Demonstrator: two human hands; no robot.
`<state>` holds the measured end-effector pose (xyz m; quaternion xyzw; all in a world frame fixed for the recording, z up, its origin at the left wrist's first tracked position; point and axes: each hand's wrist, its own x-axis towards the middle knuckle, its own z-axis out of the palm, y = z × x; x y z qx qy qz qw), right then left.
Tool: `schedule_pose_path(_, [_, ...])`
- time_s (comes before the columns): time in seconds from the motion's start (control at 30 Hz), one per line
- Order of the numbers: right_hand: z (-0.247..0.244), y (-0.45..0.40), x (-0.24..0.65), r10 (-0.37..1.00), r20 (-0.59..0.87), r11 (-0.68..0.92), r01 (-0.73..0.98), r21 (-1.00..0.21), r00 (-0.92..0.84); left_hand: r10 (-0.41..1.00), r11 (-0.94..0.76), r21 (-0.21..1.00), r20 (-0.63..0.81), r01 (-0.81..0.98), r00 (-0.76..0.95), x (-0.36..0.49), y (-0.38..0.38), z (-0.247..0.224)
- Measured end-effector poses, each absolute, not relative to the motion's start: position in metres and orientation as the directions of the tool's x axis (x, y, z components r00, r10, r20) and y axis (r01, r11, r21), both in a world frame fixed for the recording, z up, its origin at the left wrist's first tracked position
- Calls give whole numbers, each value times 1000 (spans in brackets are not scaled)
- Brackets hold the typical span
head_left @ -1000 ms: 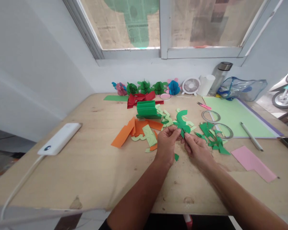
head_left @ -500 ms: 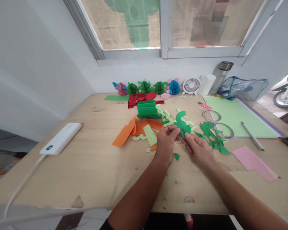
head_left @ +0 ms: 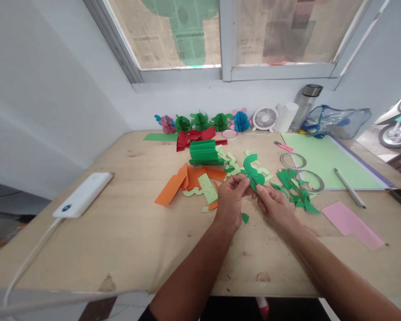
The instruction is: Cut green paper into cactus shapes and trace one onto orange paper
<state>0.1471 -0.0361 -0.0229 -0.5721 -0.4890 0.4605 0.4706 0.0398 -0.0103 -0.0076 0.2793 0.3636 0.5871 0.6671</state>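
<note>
Between my hands is a green paper cutout (head_left: 250, 166) with a curved, hooked upper end, raised a little over the table. My left hand (head_left: 233, 191) pinches its lower left edge between thumb and fingers. With thumb and fingertips closed, my right hand (head_left: 274, 203) grips its lower right edge. The fingers hide the bottom of the cutout. Pale green curved paper pieces (head_left: 233, 166) lie just behind it. Dark green paper scraps (head_left: 297, 189) are to the right of my right hand, and one small green scrap (head_left: 245, 218) lies between my wrists.
Orange paper (head_left: 169, 189), folded green paper (head_left: 203, 151) and red paper (head_left: 195, 136) lie left and behind. Tape rolls (head_left: 293, 161), pink snips (head_left: 283, 146), a pen (head_left: 349, 187) and pink paper (head_left: 352, 223) are right. A white power bank (head_left: 83, 195) sits far left. A small fan (head_left: 265, 119) stands behind.
The view has shifted very slightly. Both hands keep their pinch on the green cutout, with almost no visible movement.
</note>
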Motion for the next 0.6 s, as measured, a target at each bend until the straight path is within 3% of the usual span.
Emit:
schedule_pose_path(0.4, [-20, -35, 151, 996, -48, -62, 198, -978, 73, 980, 182, 813, -194, -553, 36, 37, -8, -8])
schedule_pose_path(0.6, [-15, -36, 151, 998, -52, -54, 167, -984, 20, 969, 247, 780, -212, -575, 128, 31, -5, -9])
